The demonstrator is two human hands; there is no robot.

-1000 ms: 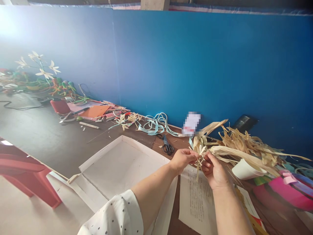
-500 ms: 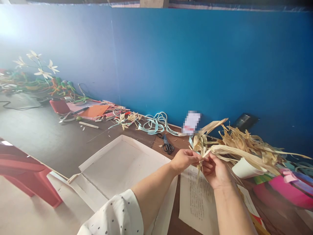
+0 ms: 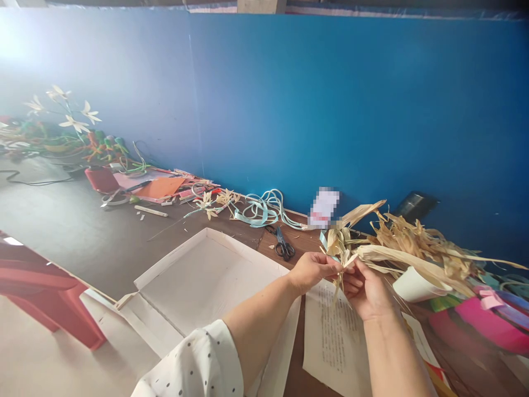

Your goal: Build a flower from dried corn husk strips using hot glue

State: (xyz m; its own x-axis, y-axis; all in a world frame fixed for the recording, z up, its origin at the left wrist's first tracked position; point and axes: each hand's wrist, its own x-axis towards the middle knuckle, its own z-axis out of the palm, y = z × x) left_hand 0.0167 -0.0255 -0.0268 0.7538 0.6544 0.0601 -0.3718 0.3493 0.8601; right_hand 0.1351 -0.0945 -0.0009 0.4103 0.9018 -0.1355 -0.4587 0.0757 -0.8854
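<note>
Between my two hands is a small flower of pale dried corn husk (image 3: 346, 261). My left hand (image 3: 313, 272) pinches it from the left side, thumb and fingers closed. My right hand (image 3: 365, 286) closes on its right side with the fingertips, the other fingers curled below. Thin husk strands hang beneath the pinch. Right behind my fingers lie more husk pieces, so the flower's edge blends into them. A printed paper sheet (image 3: 336, 342) lies under my hands. Black scissors (image 3: 284, 245) rest on the table to the left of them.
A heap of dried husks (image 3: 413, 237) and a white cup (image 3: 417, 285) lie to the right. At left stands an open shallow cardboard box (image 3: 198, 270). Light-blue cord (image 3: 264, 207) and finished husk flowers (image 3: 206, 204) lie along the blue wall. A red stool (image 3: 49, 292) stands beside the table.
</note>
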